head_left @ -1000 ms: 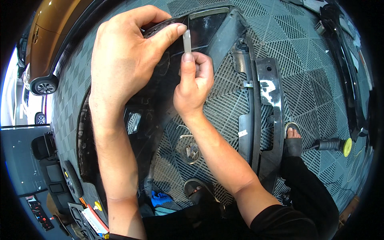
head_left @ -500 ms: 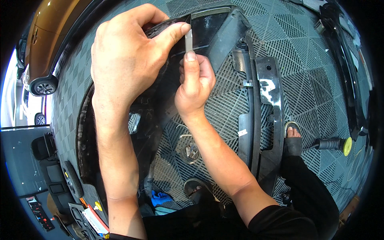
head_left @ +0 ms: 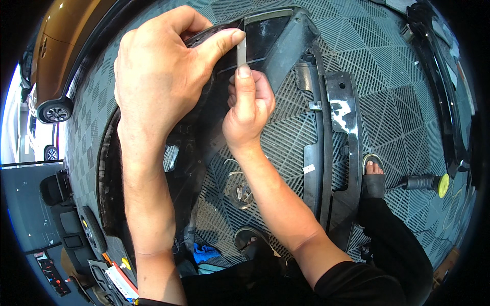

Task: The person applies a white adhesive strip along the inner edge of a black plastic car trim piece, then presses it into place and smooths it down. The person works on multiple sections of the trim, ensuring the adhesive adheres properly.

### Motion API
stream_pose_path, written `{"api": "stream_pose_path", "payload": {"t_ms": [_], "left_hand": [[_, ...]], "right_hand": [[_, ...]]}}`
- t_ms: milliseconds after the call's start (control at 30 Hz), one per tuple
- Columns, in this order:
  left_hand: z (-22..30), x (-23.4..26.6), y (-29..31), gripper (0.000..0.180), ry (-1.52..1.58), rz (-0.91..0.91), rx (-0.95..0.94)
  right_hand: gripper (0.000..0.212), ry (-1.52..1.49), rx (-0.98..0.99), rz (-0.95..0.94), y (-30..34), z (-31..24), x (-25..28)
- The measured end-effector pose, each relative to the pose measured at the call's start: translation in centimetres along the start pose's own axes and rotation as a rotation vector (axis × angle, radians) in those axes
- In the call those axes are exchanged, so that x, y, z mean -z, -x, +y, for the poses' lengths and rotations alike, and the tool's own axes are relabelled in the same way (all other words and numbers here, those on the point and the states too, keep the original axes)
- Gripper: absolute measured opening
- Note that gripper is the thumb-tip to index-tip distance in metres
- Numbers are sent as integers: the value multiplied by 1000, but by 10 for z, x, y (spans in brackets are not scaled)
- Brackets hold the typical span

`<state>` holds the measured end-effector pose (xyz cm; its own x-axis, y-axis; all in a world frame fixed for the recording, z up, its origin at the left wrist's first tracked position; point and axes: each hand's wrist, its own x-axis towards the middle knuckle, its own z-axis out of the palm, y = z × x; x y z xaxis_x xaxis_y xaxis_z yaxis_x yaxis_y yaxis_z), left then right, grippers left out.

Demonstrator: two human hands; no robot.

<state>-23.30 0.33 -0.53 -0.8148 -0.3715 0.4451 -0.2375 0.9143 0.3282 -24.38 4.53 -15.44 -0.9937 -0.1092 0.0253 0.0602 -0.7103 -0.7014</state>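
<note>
A large black car bumper (head_left: 204, 127) stands in front of me, its curved upper edge close to my hands. My left hand (head_left: 163, 71) is clamped over that edge, fingers hidden behind it. The left thumb presses at the top of a short, narrow grey strip (head_left: 241, 53) that looks like tape. Lower down, my right hand (head_left: 250, 104) pinches the strip's bottom end between thumb and curled fingers. The strip runs straight and upright between the two thumbs, against the bumper's inner side.
A long black bumper bar (head_left: 343, 102) lies at right, beside my sandalled foot (head_left: 373, 167). Farther right is a polisher (head_left: 423, 182) with a yellow pad. Under my arms is a round dish (head_left: 242, 194) of small parts. A brown car (head_left: 61, 51) stands far left.
</note>
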Motion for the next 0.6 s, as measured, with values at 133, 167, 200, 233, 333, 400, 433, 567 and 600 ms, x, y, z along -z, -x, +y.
{"api": "stream_pose_path", "payload": {"t_ms": [133,167,200,233,333,400,433,567,600], "left_hand": [[0,1,-1,34,-33,6,2],[-1,0,-1,34,-36,8,-2],[-1,0,-1,34,-37,18,-5],[-1,-1,-1,34,-39,26,-8],[-2,-3,-1,34,-31,44,0],[-3,-3,-1,35,-32,47,-6],[-2,-3,-1,35,-36,46,-17],[-1,-3,0,36,-41,46,-23],[0,-3,0,36,-45,49,-17]], "right_hand": [[34,0,-21,-4,-1,2,0],[35,1,-20,-4,-1,3,0],[35,1,-19,-4,-2,3,0],[35,1,-28,-8,-2,3,1],[35,-17,-55,-15,-3,1,1],[35,-52,-73,-14,-2,0,1],[34,-59,-77,-13,-2,-1,1],[33,-86,-90,-12,-3,-3,2],[33,-92,-93,-13,-3,-3,2]]}}
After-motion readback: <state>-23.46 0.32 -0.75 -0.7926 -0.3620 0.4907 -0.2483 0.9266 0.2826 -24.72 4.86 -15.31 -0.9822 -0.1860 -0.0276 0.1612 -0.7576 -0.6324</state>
